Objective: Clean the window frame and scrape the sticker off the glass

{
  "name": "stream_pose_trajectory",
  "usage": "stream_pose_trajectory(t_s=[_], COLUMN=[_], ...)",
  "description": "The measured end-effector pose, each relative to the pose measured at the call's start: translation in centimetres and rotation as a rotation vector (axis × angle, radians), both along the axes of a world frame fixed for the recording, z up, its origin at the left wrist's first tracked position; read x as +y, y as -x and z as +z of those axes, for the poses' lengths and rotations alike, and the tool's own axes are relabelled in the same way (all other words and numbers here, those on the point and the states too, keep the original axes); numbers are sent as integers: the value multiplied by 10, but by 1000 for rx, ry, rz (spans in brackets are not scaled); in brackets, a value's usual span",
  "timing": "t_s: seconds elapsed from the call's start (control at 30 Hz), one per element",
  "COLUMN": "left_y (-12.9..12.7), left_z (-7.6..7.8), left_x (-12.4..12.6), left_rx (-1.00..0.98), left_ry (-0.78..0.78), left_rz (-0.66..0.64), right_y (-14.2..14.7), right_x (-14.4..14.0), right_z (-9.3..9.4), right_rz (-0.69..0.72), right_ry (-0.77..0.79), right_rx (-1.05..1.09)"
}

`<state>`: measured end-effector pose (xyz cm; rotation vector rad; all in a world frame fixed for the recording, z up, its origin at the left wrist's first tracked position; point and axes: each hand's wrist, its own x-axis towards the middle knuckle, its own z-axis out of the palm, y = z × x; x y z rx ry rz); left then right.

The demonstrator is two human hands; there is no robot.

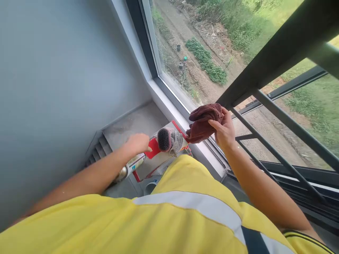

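Observation:
My right hand point(225, 128) is closed on a crumpled maroon cloth point(203, 123), thumb on top, held up in front of the window. My left hand point(139, 144) is closed with its fingers curled down; what they grip, if anything, is hidden. Just beyond its fingertips is a flat red patch point(153, 149). A spray can point(135, 164) with a silver base lies slantwise below that hand, partly behind my forearm. Between my hands, a black-bristled brush point(164, 139) with a pink rim rests bristles up beside a grey mesh-like fabric point(176, 141).
A red-edged, pale box or bag point(145, 169) sits under the brush. A grey round container point(150, 187) shows by my yellow clothing. Concrete steps point(102, 150) descend at left along a grey wall point(58, 77). A dark metal railing point(280, 123) and a large window point(196, 60) stand at right.

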<state>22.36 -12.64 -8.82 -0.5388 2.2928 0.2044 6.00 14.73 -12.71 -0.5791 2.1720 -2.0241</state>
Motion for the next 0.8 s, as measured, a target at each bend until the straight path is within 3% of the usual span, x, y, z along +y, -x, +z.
stream_pose_trajectory(t_s=[0.1, 0.23, 0.33, 0.4, 0.47, 0.53, 0.63, 0.8], left_y=[-11, 8, 14, 7, -4, -14, -15, 8], left_z=[-5, 12, 14, 3, -16, -38, -63, -76], left_x=[-3, -34, -59, -73, -82, -84, -75, -58], left_rx=[15, 166, 268, 258, 170, 97, 153, 212], left_ry=[-19, -40, -231, -399, -481, -467, -425, -355], left_rz=[12, 93, 211, 243, 126, -75, -283, -594], right_y=[-4, -13, -18, -19, -17, -14, -10, -10], right_x=[-18, -34, -36, -34, -31, -28, -27, -27], right_z=[1, 4, 7, 8, 8, 7, 2, -4], right_rz=[56, 93, 122, 137, 136, 130, 134, 98], right_ry=[-4, -45, -18, 10, 21, 22, 32, 78], right_rx=[-20, -13, -21, -28, -34, -46, -71, -126])
